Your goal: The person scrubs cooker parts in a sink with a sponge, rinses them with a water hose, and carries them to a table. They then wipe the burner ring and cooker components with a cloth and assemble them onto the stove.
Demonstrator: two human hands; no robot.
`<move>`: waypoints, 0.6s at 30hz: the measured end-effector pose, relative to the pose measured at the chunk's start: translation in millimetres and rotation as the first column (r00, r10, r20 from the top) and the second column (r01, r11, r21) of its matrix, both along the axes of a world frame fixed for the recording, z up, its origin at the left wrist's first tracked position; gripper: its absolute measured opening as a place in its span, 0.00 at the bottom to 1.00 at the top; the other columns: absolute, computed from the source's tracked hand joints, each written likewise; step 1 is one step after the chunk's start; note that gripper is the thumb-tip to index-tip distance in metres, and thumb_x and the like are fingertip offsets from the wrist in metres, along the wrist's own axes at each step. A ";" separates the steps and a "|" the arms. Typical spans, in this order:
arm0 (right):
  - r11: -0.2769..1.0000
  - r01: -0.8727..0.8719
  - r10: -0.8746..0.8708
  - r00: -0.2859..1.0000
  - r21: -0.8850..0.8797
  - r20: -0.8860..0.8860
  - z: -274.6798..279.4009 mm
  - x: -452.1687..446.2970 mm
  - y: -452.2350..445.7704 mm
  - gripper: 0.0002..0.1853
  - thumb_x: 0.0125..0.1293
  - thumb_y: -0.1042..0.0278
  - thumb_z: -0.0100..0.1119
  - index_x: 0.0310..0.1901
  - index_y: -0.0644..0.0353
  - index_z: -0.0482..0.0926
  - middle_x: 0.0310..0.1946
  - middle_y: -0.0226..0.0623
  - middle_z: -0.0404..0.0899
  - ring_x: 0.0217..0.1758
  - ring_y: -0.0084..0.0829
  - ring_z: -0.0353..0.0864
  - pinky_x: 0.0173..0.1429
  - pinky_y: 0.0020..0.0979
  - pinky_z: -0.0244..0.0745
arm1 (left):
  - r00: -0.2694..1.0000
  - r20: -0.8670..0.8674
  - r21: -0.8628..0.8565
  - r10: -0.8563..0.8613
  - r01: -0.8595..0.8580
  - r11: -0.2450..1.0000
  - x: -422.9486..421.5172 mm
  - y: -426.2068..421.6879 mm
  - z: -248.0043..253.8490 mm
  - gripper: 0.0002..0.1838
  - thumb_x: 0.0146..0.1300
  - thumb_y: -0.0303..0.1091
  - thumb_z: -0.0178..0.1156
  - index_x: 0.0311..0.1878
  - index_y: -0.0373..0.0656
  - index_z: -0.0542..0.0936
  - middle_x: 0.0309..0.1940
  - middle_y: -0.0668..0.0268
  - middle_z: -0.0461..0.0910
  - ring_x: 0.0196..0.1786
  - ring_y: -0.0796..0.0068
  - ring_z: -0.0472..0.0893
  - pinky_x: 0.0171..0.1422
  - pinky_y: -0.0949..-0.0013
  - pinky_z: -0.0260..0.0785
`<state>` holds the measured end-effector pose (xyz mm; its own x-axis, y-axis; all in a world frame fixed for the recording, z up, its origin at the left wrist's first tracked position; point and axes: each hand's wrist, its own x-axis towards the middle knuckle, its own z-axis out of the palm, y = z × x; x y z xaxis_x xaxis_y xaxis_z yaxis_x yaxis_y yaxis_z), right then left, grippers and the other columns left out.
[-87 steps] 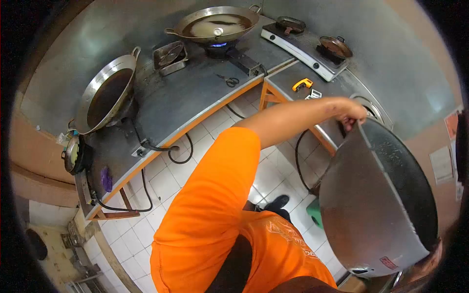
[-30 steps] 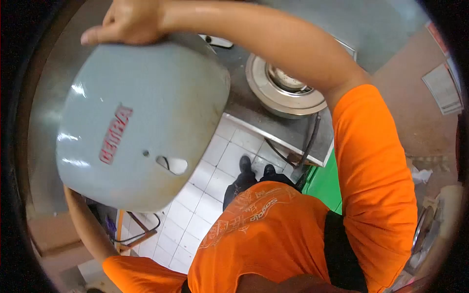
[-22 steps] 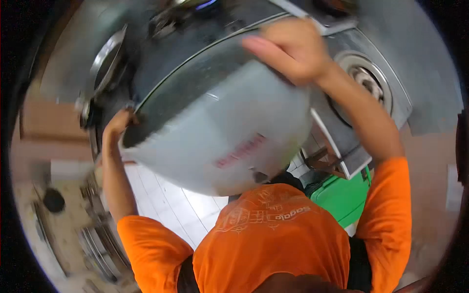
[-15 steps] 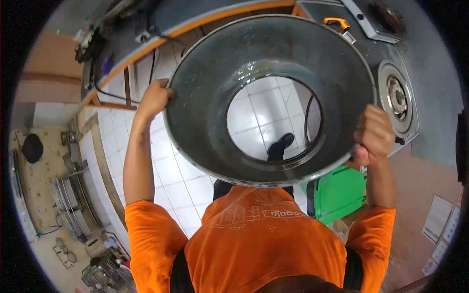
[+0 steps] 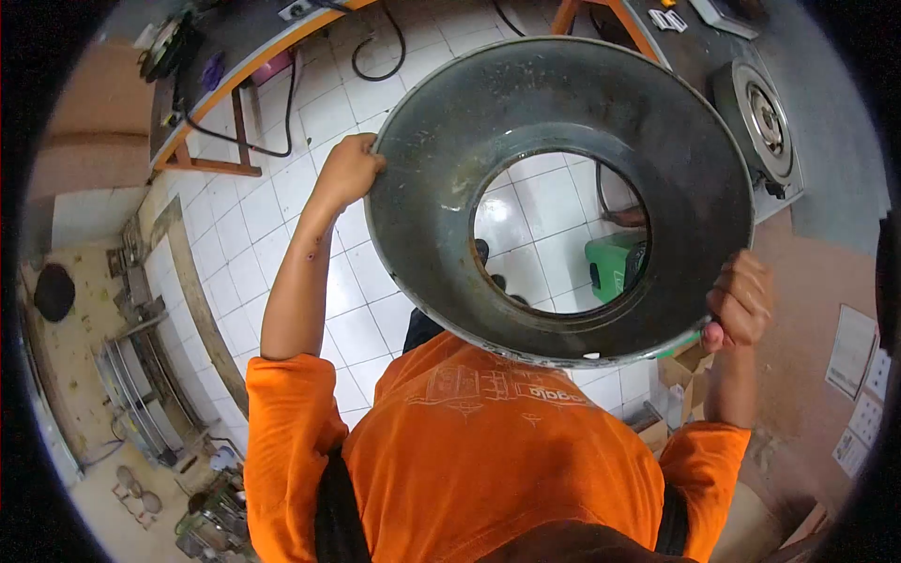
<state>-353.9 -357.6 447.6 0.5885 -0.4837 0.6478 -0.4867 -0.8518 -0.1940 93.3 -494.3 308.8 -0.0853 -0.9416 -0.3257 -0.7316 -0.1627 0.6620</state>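
Note:
A wide grey metal funnel-shaped ring (image 5: 427, 211) with a large round hole in its middle is held up in front of my chest. Its inner wall looks stained, with shiny patches near the hole. My left hand (image 5: 349, 171) is closed on the rim at its left side. On the lower right, my right hand (image 5: 743, 298) grips the same rim, slightly blurred. Through the hole I see white floor tiles, parts of dark shoes and a green bin (image 5: 608, 263).
A round gas burner (image 5: 768, 127) sits on the counter to the right. Ahead stands a table with an orange edge (image 5: 225, 89), and a black hose (image 5: 404, 47) lies on the tiles. A cardboard box (image 5: 693, 368) is on the floor at right.
The ring and both hands have shifted to the right relative to the view. The green bin now shows through the hole, and more floor is visible ahead. Both hands keep their hold.

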 end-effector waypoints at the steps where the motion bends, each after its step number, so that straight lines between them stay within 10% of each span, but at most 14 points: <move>1: 0.999 -0.040 0.040 0.999 0.023 -0.004 3.9 1.8 8.2 0.24 0.65 0.55 0.52 0.16 0.64 0.68 0.14 0.35 0.63 0.15 0.33 0.64 0.20 0.31 0.55 | 1.000 -0.014 -0.008 -0.015 0.015 1.000 4.6 8.3 4.7 0.15 0.50 0.30 0.56 0.40 0.31 0.81 0.28 0.47 0.81 0.34 0.54 0.81 0.43 0.60 0.70; 4: 0.999 -0.005 0.006 1.000 0.046 -0.028 7.7 18.3 41.0 0.25 0.64 0.53 0.54 0.16 0.64 0.68 0.14 0.35 0.63 0.15 0.32 0.65 0.21 0.30 0.55 | 1.000 0.010 -0.005 0.017 -0.016 1.000 23.7 44.7 15.9 0.15 0.50 0.30 0.56 0.40 0.31 0.82 0.29 0.47 0.81 0.34 0.54 0.82 0.43 0.60 0.70; 10: 0.993 -0.116 0.116 0.993 0.025 -0.002 12.7 63.8 82.3 0.14 0.26 0.64 0.47 0.17 0.67 0.67 0.16 0.38 0.66 0.19 0.37 0.69 0.23 0.32 0.61 | 0.996 0.070 -0.043 0.048 -0.045 0.998 73.9 114.1 30.8 0.15 0.50 0.32 0.56 0.37 0.31 0.82 0.29 0.45 0.81 0.35 0.53 0.83 0.41 0.56 0.72; 14: 0.991 0.030 -0.045 0.992 -0.128 -0.116 20.0 103.9 101.9 0.31 0.70 0.49 0.41 0.19 0.70 0.71 0.23 0.52 0.75 0.31 0.50 0.78 0.45 0.48 0.74 | 0.978 0.209 -0.232 0.019 0.031 0.972 152.5 148.1 -4.7 0.17 0.49 0.35 0.57 0.38 0.33 0.80 0.36 0.42 0.80 0.42 0.41 0.79 0.47 0.48 0.70; 18: 0.979 -0.173 0.155 0.974 -0.104 -0.164 42.7 177.2 93.4 0.30 0.71 0.53 0.38 0.20 0.71 0.72 0.26 0.55 0.77 0.34 0.53 0.79 0.47 0.51 0.73 | 0.974 0.000 -0.172 0.224 -0.221 0.960 240.4 200.8 26.4 0.16 0.47 0.35 0.57 0.35 0.34 0.83 0.31 0.43 0.82 0.34 0.47 0.82 0.41 0.53 0.73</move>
<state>-176.6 -264.2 490.4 0.7505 -0.2987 0.5895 -0.3545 -0.9348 -0.0223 333.7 -293.5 335.2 0.1378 -0.9776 -0.1592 -0.7028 -0.2098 0.6798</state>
